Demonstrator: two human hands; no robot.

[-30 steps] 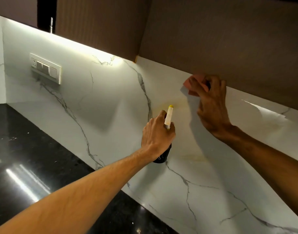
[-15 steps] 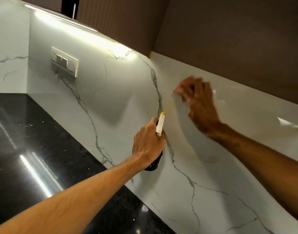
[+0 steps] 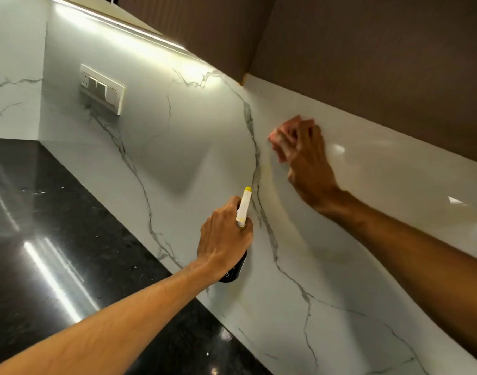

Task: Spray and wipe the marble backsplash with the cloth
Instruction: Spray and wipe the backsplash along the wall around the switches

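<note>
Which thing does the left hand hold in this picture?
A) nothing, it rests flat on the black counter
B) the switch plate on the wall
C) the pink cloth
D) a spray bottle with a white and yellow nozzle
D: the left hand is closed around the spray bottle, its white and yellow nozzle pointing up at the marble backsplash, while the right hand presses the pink cloth on the marble.

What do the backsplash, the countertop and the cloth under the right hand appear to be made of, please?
Backsplash: white stone or marble-look slab with grey veins, glossy enough to reflect light. Countertop: black speckled stone, probably polished granite, with bright streak reflections. Cloth: pinkish and soft-looking, likely fabric; motion blur hides its weave.
</note>
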